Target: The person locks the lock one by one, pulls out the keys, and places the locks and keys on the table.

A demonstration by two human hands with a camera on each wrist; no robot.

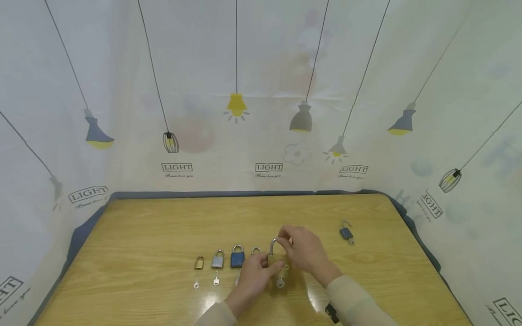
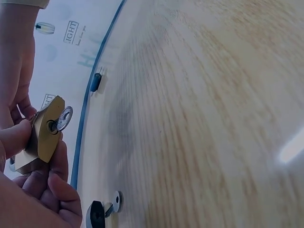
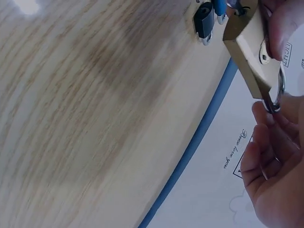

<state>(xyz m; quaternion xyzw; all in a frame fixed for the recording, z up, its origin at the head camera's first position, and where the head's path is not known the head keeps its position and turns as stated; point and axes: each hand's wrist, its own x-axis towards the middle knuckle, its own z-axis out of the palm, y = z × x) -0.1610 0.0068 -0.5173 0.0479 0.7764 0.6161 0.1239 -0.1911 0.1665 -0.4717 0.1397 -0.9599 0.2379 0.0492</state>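
Note:
A brass padlock is held up above the table, gripped at its body by my left hand. From its underside sticks a silver key, seated in the keyhole. My right hand pinches the steel shackle near its top. In the right wrist view the thumb presses the face of the padlock, and the curled right fingers are at the shackle. Whether the shackle is locked or free, I cannot tell.
Left of my hands stand a row of padlocks: small brass, silver and blue, with keys in front. Another dark padlock is partly hidden. Far right lies a blue padlock with its shackle open and a key at it.

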